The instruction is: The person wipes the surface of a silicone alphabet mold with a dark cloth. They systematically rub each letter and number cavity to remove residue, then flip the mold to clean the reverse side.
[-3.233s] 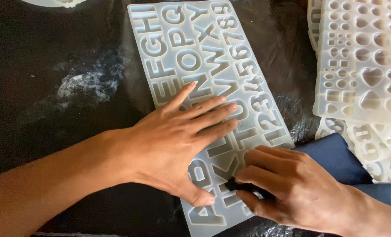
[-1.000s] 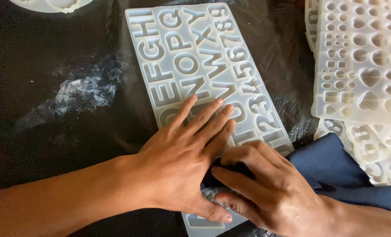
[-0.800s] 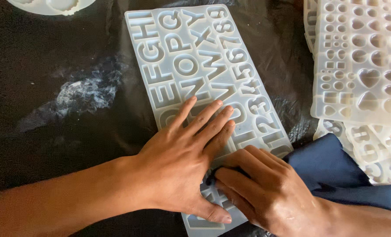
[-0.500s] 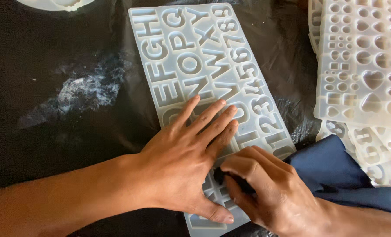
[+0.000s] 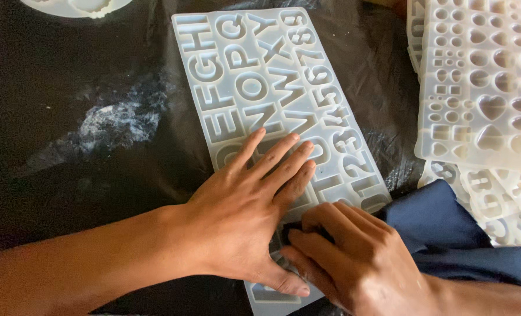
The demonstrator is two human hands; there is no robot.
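The right hand (image 5: 360,263) curls its grip closed around a small dark thing (image 5: 295,229) pinched at the fingertips; only a sliver of it shows, too little to tell what it is. The fingertips press down on the near end of the alphabet mould (image 5: 272,99), right beside the thumb of the left hand (image 5: 248,210). The left hand's grip is open: it lies flat, palm down, fingers spread and stretched across the lower rows of letter cavities, holding nothing but bearing on the mould.

The mould is a translucent white silicone sheet with raised letter and number shapes. It lies flat on the black surface (image 5: 67,193), running lengthwise away from the person and tilted a little to the left, its near corner hidden under both hands.

Just right of the right wrist lies a folded dark blue cloth (image 5: 447,228). Beyond it, at the right edge, a stack of white moulds (image 5: 482,88) with round, heart and square cavities rests, well apart from the hands. A whitish smear (image 5: 120,120) marks the surface to the left of the mould.
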